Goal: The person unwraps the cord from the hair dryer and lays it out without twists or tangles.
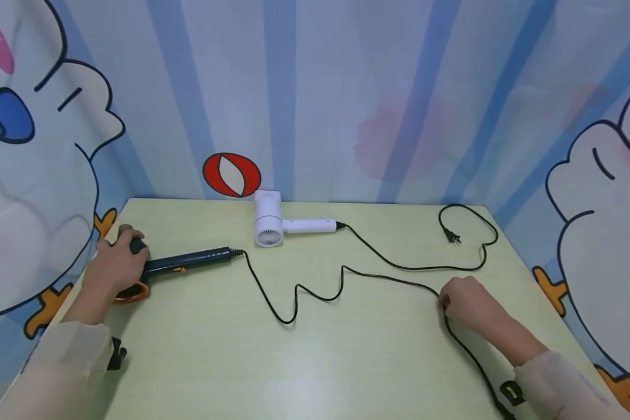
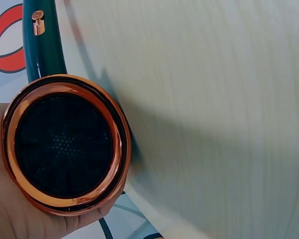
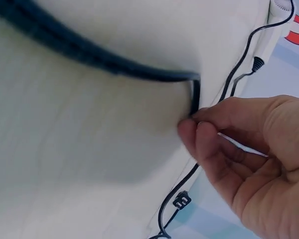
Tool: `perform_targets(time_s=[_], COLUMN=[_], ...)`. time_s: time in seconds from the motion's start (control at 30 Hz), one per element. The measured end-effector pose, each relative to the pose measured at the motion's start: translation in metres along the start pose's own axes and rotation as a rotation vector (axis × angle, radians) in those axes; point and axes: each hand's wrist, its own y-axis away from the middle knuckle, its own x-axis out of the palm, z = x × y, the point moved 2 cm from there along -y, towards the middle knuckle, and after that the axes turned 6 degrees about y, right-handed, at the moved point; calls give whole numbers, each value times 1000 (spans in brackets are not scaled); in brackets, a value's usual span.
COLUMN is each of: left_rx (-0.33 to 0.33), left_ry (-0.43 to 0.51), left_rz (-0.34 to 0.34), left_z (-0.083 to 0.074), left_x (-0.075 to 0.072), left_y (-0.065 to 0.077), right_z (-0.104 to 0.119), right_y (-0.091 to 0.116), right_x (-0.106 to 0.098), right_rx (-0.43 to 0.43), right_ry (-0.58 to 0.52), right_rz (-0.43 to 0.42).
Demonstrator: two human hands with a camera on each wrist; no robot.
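Note:
My left hand (image 1: 115, 263) grips the head of a dark green hair dryer (image 1: 194, 260) at the table's left side. The dryer's handle points right, its cord leaving from the handle's end. In the left wrist view the copper-coloured ring (image 2: 120, 144) and dark round grille of the dryer face the camera, with my fingers behind the head. At the right, my right hand (image 1: 469, 303) pinches the dryer's black cord (image 1: 388, 277) between thumb and fingertips. From that pinch the cord runs toward the near right edge, where its end is out of view.
A white hair dryer (image 1: 308, 226) lies at the back middle of the pale table (image 1: 304, 367). Its black cord (image 1: 420, 268) loops along the back right and ends in a plug (image 1: 451, 236). A printed curtain (image 1: 325, 87) stands behind the table and at both sides.

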Motion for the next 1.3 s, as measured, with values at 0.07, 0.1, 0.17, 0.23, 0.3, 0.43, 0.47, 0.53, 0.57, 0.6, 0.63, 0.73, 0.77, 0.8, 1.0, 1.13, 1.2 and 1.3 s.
perform_targets(time_s=[0.07,0.1,0.17,0.23,0.3,0.43,0.47,0.53,0.57,0.6,0.63,0.73,0.77,0.8,1.0,1.13,1.2,1.3], left_rx=[-1,-2,-6,-8,-5,-3,-4,-6,-8,-8,-7,-3,-2,-1,-3,8,10,10], left_ry=[-2,-3,-2,1,6,5,5,3,3,3,3,1,1,0,-2,1,-2,-7], left_rz=[1,2,1,1,3,7,7,8,8,10,10,11,11,10,4,12,13,11], left_z=[0,-1,-1,-1,0,1,1,1,1,1,0,0,0,0,-1,-1,0,0], left_x=[0,1,1,1,1,1,1,1,1,0,0,0,1,1,2,2,2,2], left_y=[0,0,0,0,1,2,2,2,2,2,2,1,1,0,-1,-1,0,0], right_z=[-1,-1,-1,-2,-3,-3,-3,-2,-1,-1,-1,0,0,1,5,10,14,19], right_y=[3,4,7,8,8,8,8,9,10,11,12,14,15,15,12,11,9,7], right_x=[-1,-2,-2,-3,-4,-3,-3,-3,-3,-2,-1,2,3,5,7,5,5,6], right_rx=[-24,-34,-51,-71,-90,-148,-166,-223,-259,-300,-343,-465,-499,-533,-634,-653,-665,-675], right_ry=[17,27,45,56,64,118,134,184,206,225,240,291,297,307,332,322,314,295], right_rz=[-2,-5,-5,0,7,-9,-23,-62,-85,-109,-131,-180,-185,-187,-141,-114,-110,-98])
